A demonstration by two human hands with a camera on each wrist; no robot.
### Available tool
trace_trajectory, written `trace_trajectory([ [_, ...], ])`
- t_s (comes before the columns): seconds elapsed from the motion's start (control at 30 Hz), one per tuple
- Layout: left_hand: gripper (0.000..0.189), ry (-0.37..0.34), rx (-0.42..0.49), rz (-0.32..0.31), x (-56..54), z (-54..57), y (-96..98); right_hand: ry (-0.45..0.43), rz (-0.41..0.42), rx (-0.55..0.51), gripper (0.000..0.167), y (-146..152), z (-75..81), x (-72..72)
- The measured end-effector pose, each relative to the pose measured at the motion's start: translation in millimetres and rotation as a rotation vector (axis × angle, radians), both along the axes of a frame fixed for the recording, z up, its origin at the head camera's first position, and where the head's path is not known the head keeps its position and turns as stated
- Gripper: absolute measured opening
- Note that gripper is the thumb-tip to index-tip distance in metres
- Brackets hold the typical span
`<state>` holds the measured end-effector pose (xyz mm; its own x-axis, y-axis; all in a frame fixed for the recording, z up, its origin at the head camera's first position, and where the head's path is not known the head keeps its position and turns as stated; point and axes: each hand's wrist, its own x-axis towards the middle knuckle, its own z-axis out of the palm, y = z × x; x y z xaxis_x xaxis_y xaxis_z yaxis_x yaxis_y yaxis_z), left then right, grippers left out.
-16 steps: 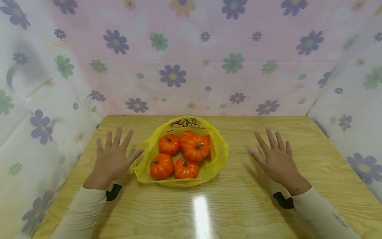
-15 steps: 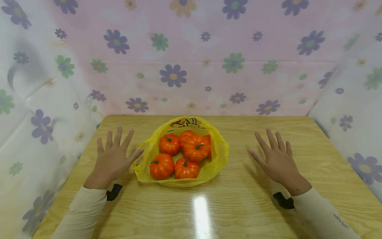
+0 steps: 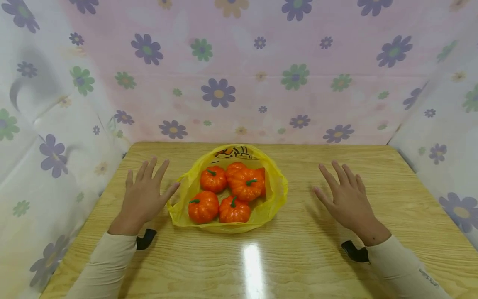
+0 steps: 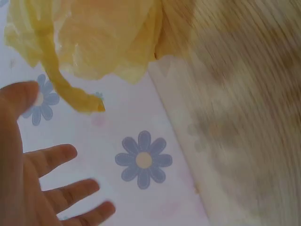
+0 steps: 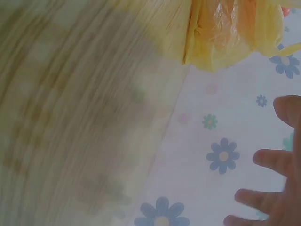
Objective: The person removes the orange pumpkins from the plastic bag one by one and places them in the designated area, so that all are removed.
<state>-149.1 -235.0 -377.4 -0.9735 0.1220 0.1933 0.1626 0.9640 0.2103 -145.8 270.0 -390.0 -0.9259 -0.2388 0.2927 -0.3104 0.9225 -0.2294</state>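
Observation:
A yellow plastic bag (image 3: 274, 203) stands with its mouth wide on the table, several small orange pumpkins (image 3: 244, 185) with green stems inside it. My left hand (image 3: 143, 199), fingers spread and palm down, is just left of the bag, its thumb tip close to the bag's handle loop (image 4: 77, 99). To the right, my right hand (image 3: 347, 199) hovers with spread fingers, a wide gap between it and the bag. Neither hand holds anything. In both wrist views the bag's side shows at the top, with the pumpkins' colour faint through the plastic.
The wooden table (image 3: 298, 265) ends at the back against a pink flowered cloth (image 3: 242, 104). White flowered cloth walls (image 3: 448, 145) rise at both sides. Each wrist carries a black strap piece (image 3: 354, 251).
My left hand has shifted slightly to the right, its fingers a bit closer together. The right hand's fingers have moved only a little. The bag and pumpkins lie as before; the view has tilted slightly.

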Motion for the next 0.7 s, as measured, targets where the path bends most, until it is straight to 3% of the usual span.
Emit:
trace_trajectory([
  [0.13, 0.057, 0.046, 0.076, -0.032, -3.1, -2.9, 9.7, 0.193, 0.071, -0.172, 0.048, -15, 3.4, 0.9],
  [0.37, 0.039, 0.045, 0.296, -0.048, -8.2, -10.9, 21.4, 0.498, 0.323, -0.425, 0.027, -58, 13.7, 8.4],
  [0.5, 0.034, 0.017, 0.384, -0.026, -11.1, -17.1, 19.7, 0.559, 0.475, -0.473, 0.037, -83, 18.4, 12.8],
  [0.7, 0.035, -0.061, 0.507, 0.002, -13.7, -24.5, 15.0, 0.540, 0.590, -0.486, 0.032, -112, 25.5, 18.6],
])
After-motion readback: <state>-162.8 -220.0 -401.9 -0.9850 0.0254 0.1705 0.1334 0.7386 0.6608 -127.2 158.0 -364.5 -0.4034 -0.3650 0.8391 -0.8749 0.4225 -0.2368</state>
